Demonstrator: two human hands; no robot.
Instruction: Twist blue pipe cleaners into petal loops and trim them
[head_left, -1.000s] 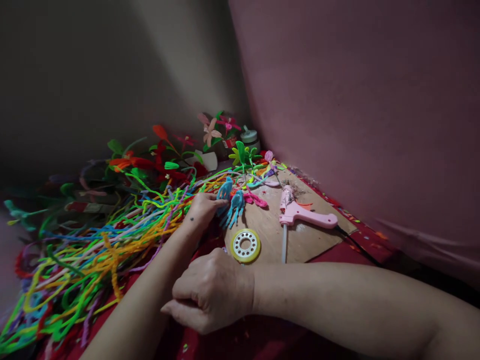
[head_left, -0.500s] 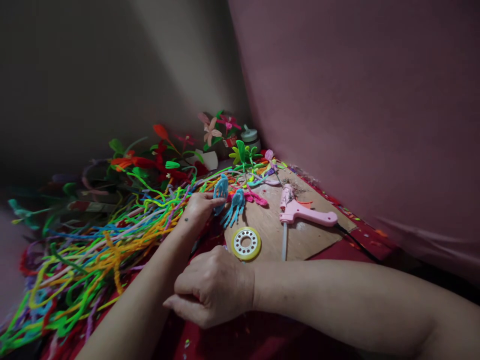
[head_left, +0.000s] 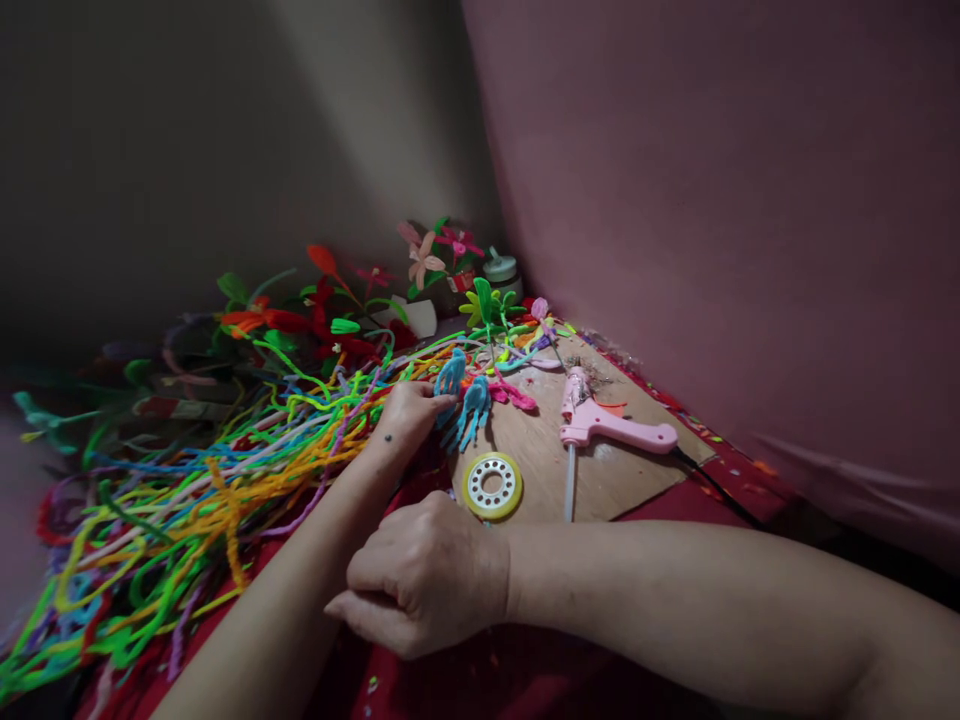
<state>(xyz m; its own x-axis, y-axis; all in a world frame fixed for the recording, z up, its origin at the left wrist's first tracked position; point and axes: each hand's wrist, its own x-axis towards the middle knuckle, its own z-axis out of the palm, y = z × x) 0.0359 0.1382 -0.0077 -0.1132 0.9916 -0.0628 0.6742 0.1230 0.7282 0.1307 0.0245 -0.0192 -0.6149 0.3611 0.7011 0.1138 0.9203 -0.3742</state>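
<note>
My left hand (head_left: pixel 412 418) reaches out to the craft board, its thumb and fingers pinched on a light-blue pipe-cleaner petal piece (head_left: pixel 450 373). Just right of it, a second light-blue petal piece (head_left: pixel 475 400) with trailing strands lies beside a pink pipe-cleaner piece (head_left: pixel 514 395). Closer to me, my right hand (head_left: pixel 427 578) is closed, fingers curled under and thumb pointing left. Whatever it may hold is hidden by the hand itself. Above that wrist sits a roll of yellow tape (head_left: pixel 493 487) with a white core.
Loose colourful pipe cleaners (head_left: pixel 202 500) are heaped on the left. On the board (head_left: pixel 637 470) lies a pink glue gun (head_left: pixel 619 425) with a glue stick and a black cord. Pipe-cleaner flowers (head_left: pixel 424 258) and a lidded jar (head_left: pixel 501 270) stand in the corner between two walls.
My left hand has shifted slightly to the right with the blue petal piece, which is turned a little. My right hand stays almost where it was.
</note>
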